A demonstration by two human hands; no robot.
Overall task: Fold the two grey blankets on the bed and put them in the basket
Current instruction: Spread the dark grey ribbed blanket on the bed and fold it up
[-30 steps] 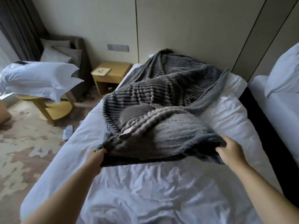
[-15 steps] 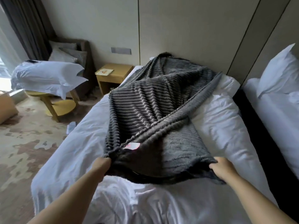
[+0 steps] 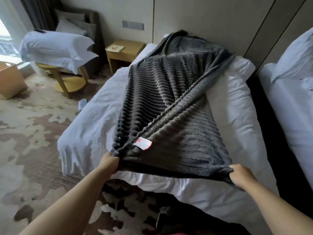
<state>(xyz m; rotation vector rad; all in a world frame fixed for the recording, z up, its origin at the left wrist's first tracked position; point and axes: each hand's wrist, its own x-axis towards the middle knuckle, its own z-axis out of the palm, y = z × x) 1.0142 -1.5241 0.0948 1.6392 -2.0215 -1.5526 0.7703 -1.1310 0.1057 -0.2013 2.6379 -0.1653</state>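
A dark grey ribbed blanket (image 3: 169, 99) lies stretched lengthwise along the white bed (image 3: 94, 116), one long side folded diagonally over the other. A pink and white label (image 3: 143, 143) shows near its near edge. My left hand (image 3: 111, 162) grips the near left corner. My right hand (image 3: 240, 175) grips the near right corner. Both corners are lifted a little off the sheet at the foot of the bed. A tan basket (image 3: 10, 80) stands on the floor at the far left. Whether a second blanket lies here I cannot tell.
A second bed (image 3: 291, 102) with a white pillow is on the right across a dark gap. Left of the bed are a wooden nightstand (image 3: 124, 54), a yellow round side table (image 3: 67, 78) carrying white pillows, a grey armchair and patterned carpet (image 3: 33, 133).
Both hands have pulled the blanket's near edge back toward the foot of the bed, stretching it flat and long. The view has backed away and the basket has come into sight.
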